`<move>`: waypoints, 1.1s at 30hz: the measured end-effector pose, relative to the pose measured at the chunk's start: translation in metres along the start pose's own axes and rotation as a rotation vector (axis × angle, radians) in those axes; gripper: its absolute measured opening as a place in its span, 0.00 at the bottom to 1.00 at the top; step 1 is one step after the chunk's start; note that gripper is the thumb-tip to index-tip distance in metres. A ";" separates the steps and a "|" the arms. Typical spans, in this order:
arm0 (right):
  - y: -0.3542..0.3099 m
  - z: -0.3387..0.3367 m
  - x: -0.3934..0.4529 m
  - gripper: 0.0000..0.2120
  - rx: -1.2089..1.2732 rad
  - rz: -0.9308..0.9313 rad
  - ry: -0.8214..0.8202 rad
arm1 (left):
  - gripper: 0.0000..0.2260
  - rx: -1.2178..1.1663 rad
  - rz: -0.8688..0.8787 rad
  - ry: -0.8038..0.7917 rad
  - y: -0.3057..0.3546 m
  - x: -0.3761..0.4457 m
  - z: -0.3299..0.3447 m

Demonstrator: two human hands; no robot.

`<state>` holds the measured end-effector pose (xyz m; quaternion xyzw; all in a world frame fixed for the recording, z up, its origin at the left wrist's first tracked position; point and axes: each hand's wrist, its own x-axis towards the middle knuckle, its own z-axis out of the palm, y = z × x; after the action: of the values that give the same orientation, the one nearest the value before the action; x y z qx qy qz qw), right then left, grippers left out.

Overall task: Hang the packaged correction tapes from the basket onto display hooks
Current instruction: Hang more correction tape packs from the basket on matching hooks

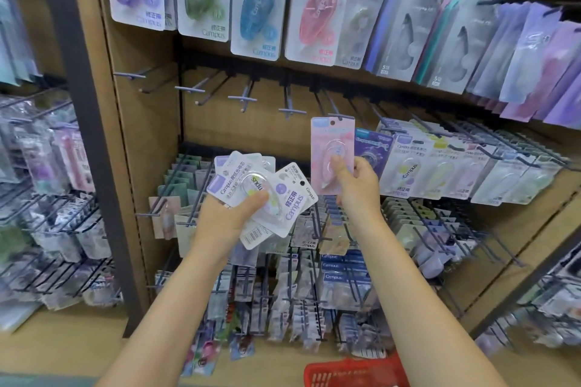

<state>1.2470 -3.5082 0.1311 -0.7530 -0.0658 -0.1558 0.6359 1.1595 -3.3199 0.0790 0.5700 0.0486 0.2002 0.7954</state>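
My right hand (352, 181) pinches a pink pack (332, 148) low down, thumb on its blister, keeping the punched hole at the top free — it sits right at a bare hook (334, 108) on the middle rail. My left hand (231, 214) grips a fanned stack (267, 195) as ready stock. The red basket (355, 371) waits by the bottom edge.

The right hand (353, 181) pinches a pink pack (332, 148) of correction tape and holds it upright, its top hole right at the tip of a bare hook (333, 107). The left hand (228, 215) grips a fanned bunch of packs (267, 195). More bare hooks (242, 97) stick out of the shelf wall. Big packs (261, 3) hang in the row above. A red basket (352, 371) sits low, between the arms.
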 end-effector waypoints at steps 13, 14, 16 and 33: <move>0.000 0.009 0.020 0.06 0.061 0.130 0.041 | 0.22 -0.003 -0.002 -0.045 0.005 -0.003 0.002; 0.001 0.007 0.015 0.02 0.041 0.143 0.008 | 0.25 -0.006 0.003 -0.043 0.006 -0.002 0.002; 0.005 0.001 0.001 0.05 0.010 0.142 -0.017 | 0.28 -0.009 0.006 -0.034 0.003 0.000 0.001; 0.012 -0.045 -0.032 0.29 0.052 0.010 -0.442 | 0.26 0.113 -0.046 -0.255 0.000 0.001 0.046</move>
<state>1.2137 -3.5517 0.1162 -0.7524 -0.2041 0.0180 0.6260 1.1745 -3.3603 0.0946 0.6334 -0.0289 0.1048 0.7662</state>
